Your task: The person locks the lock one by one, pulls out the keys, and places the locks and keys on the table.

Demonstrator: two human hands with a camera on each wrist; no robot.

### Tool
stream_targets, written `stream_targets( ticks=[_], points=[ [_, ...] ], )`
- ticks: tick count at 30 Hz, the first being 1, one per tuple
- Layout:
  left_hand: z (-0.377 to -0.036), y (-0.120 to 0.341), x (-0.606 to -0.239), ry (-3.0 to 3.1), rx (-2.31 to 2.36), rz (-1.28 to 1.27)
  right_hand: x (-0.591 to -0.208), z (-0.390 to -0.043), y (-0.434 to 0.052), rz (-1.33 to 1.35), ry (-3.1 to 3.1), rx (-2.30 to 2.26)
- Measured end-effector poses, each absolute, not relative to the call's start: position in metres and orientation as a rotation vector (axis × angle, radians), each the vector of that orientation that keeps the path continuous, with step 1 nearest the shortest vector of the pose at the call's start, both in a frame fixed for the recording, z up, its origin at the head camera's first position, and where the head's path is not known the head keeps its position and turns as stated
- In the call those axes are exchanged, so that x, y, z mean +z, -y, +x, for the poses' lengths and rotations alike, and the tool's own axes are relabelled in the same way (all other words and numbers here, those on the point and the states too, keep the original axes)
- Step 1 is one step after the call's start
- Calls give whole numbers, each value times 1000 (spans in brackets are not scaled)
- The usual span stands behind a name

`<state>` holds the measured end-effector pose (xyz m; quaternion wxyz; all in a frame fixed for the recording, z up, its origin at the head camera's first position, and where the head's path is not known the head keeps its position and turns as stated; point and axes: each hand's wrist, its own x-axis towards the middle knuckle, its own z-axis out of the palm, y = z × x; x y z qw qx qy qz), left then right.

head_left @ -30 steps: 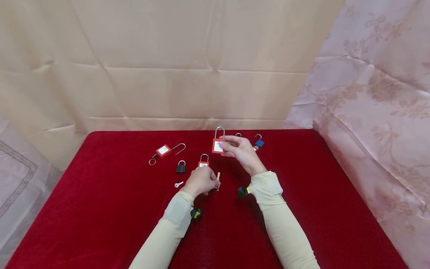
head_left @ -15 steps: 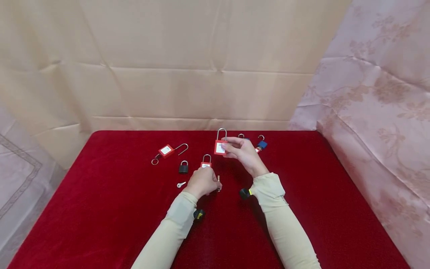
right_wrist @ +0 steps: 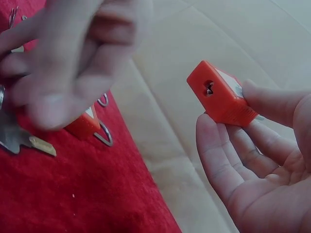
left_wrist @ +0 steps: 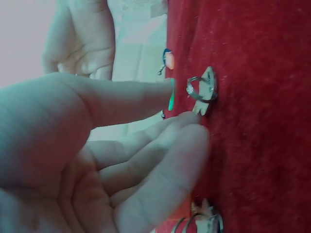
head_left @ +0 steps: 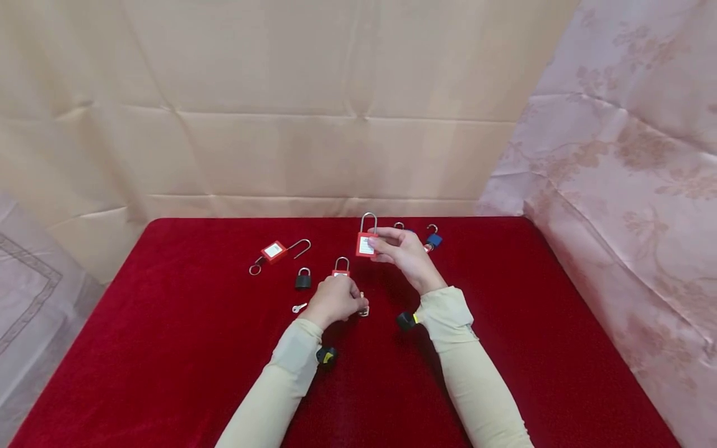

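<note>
My right hand [head_left: 410,260] pinches a red padlock [head_left: 365,245] with a white label between thumb and fingers. It is held up above the table, its long shackle pointing upward. In the right wrist view, the keyhole [right_wrist: 209,89] in the padlock's underside shows. My left hand [head_left: 335,300] hovers low over the cloth, thumb and fingertips apart with nothing between them. Just beyond its fingertips a key with a ring [left_wrist: 208,90] lies on the cloth. A second red padlock [head_left: 341,272] lies by the left hand, partly hidden behind it.
On the red table cloth [head_left: 168,348] to the left lie a red padlock [head_left: 274,251] with its shackle open, a black padlock [head_left: 303,282] and a small key [head_left: 299,308]. A blue padlock [head_left: 434,240] lies behind the right hand. Curtains stand behind the table.
The key, upright at my left fingertips a second ago, now lies down on the cloth, released. My right hand keeps hold of the red padlock in nearly the same place.
</note>
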<state>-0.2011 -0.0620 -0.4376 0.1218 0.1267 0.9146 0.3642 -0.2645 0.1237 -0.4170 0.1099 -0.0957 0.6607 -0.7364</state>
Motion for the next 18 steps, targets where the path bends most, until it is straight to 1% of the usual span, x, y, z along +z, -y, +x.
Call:
stream_targets(
  ticks=[11, 18],
  points=[
    [-215, 68, -434, -2609, 1645, 338, -420, -267, -129, -196, -1981, -2096],
    [-214, 60, -437, -2482, 1779, 336, -427, -269, -131, -143, -1986, -2004]
  ],
)
